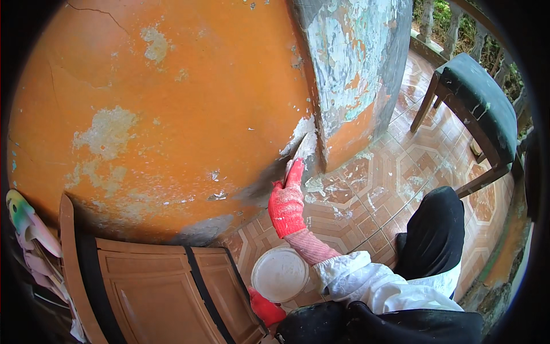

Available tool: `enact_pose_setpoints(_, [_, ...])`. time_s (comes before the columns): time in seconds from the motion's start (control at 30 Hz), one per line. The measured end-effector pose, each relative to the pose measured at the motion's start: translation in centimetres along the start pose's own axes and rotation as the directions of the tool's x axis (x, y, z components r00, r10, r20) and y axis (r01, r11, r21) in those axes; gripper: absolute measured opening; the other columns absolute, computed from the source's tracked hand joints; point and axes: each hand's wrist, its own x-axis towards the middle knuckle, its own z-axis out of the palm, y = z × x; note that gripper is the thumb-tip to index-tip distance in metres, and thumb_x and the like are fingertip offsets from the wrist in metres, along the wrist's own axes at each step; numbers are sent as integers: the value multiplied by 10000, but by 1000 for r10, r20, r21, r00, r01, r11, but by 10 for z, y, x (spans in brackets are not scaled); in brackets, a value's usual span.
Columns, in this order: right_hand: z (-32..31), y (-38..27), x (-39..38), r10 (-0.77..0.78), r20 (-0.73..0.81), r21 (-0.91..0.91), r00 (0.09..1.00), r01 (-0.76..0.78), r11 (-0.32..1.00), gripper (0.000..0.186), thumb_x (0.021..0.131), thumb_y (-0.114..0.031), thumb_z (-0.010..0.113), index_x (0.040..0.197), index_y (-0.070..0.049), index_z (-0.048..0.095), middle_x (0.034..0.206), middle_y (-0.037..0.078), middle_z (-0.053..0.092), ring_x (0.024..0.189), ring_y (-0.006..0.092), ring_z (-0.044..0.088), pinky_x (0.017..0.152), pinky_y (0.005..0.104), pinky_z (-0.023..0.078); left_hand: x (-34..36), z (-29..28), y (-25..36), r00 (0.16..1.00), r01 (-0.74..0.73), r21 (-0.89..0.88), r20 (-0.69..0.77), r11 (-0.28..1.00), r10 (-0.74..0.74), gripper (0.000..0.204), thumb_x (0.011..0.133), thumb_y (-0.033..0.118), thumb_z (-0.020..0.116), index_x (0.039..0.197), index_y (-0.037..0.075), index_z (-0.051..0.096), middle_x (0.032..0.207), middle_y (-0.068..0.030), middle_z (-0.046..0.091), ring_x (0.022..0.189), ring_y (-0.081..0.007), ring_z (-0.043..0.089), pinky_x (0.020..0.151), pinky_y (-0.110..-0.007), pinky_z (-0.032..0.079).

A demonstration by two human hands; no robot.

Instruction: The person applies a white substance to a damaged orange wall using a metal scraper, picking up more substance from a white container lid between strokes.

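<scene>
Red knit covers the right hand (286,205), which in the head view is clamped around a slim scraper (297,149). The scraper juts just beyond the fingers, its long axis slanting away from the person and slightly right, its tip at the whitish peeled patch (305,131) low on the orange wall (217,86). It looks thin, greyish and flat; its handle is mostly hidden by the grip. Nearer the person than the grip are a round white tub (280,274) and the red-gloved left hand (266,309), whose hold I cannot tell.
</scene>
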Motion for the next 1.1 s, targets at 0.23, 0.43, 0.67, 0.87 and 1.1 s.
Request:
enact_pose_setpoints(0.23, [41, 38, 16, -249, -27, -230, 968, 237, 944, 714, 786, 37, 478, 1415, 41, 139, 1428, 338, 149, 1336, 459, 174, 1109, 452, 157, -20, 0, 0, 1000, 16, -2, -20, 1000, -16, 520, 942, 503, 359, 1077, 51, 578, 918, -79, 665, 712, -184, 641, 538, -285, 480])
enact_pose_setpoints(0.43, [30, 59, 16, -369, 104, -362, 924, 381, 851, 674, 798, 14, 465, 1396, 67, 158, 1404, 354, 181, 1312, 483, 202, 1100, 477, 174, -15, -11, -13, 997, -58, -37, 52, 998, 60, 532, 946, 468, 365, 1142, 5, 540, 1076, -136, 628, 937, -259, 636, 764, -343, 523])
enact_pose_setpoints(0.67, [18, 65, 8, -242, 195, -489, 950, 308, 816, 684, 777, 16, 479, 1391, 55, 181, 1385, 350, 214, 1256, 500, 296, 1060, 494, 259, -28, 12, -2, 999, -13, 12, 42, 1000, 12, 535, 950, 443, 370, 1172, -18, 523, 1109, -155, 611, 975, -278, 622, 821, -371, 512])
enact_pose_setpoints(0.87, [-23, 74, -6, -382, 225, -407, 896, 442, 799, 573, 817, -41, 514, 1341, 50, 301, 1307, 342, 369, 1171, 462, 428, 954, 453, 394, -25, 11, -8, 999, -40, 48, 24, 998, 39, 537, 950, 441, 371, 1169, -24, 524, 1110, -151, 611, 965, -261, 623, 830, -365, 504])
enact_pose_setpoints(1.1, [-111, 67, 5, 221, 16, 243, 975, -219, 945, 345, 881, -137, 555, 1203, -17, 522, 1029, 59, 622, 872, 109, 542, 767, 273, 457, -38, 21, -5, 996, -78, -8, 40, 997, 79, 549, 947, 455, 377, 1184, -20, 517, 1125, -140, 608, 993, -260, 613, 859, -352, 491])
